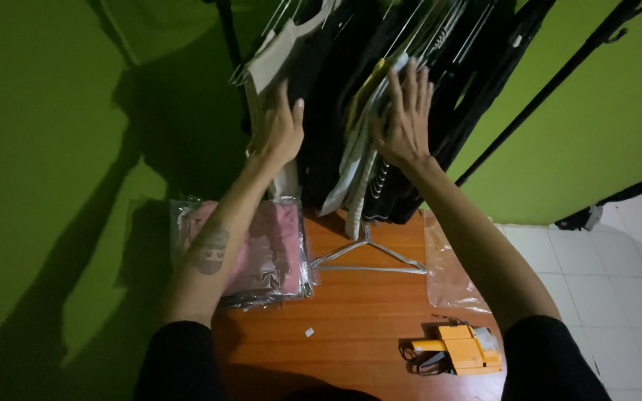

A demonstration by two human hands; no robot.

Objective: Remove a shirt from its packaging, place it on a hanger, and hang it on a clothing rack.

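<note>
Bright green walls (53, 148) w/ heavy dark shadows, white tiled floor (618, 275) at right, reddish-brown wooden bench (358, 327), black rail (551, 82) slanting across right wall, dim light overall

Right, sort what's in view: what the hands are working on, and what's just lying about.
In hand:
- left hand, spread open against the hanging clothes
- right hand, spread open against the same clothes

Lying about on the wooden table:
- wire hanger
- bagged pink garments
- clear plastic bag
- yellow tagging gun
</note>
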